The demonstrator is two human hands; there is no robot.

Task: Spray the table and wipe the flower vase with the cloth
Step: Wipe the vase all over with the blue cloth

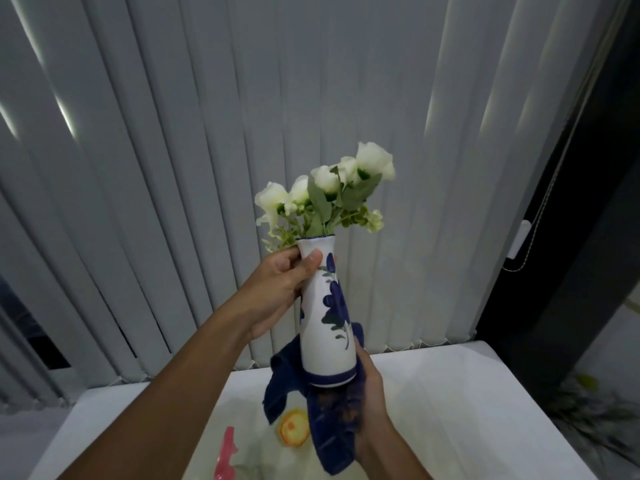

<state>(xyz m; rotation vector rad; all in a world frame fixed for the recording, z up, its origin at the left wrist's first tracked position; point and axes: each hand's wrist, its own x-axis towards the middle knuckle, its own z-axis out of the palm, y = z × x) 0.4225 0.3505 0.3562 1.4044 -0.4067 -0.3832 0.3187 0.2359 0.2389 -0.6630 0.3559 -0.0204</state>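
Left forearm (166,386): nearest the camera, rising from the bottom left corner up to the vase.
Left hand (277,292): fingers clenched round the upper neck of the vase, thumb pressed on the front just under the rim, other fingers curling behind.
Flower vase (327,327): white ceramic with a dark blue painted flower and a blue band at the foot; lifted clear of the table, leaning slightly left at the top, gripped at neck and base.
Right hand (369,400): cupped at the right of the vase's foot, fingers grasping the cloth against the base; the fingertips are hidden by cloth and blurred.
Cloth (325,424): dark blue, bunched behind and beneath the vase's base, one fold hanging left of the vase, a longer tail drooping below it.
Flowers (329,192): white artificial roses with green leaves, standing out of the vase's mouth and spreading left and right above it.
Table (467,410): white surface below the vase, with a faded floral print.
Orange flower print (294,429): on the table, below the vase and just left of the hanging cloth.
Pink object (225,455): below and left of the vase, blurred; what it is cannot be told.
Vertical blinds (173,150): grey slats filling the view behind the vase.
Dark frame (561,271): well right of the vase, with a bead chain hanging along it.
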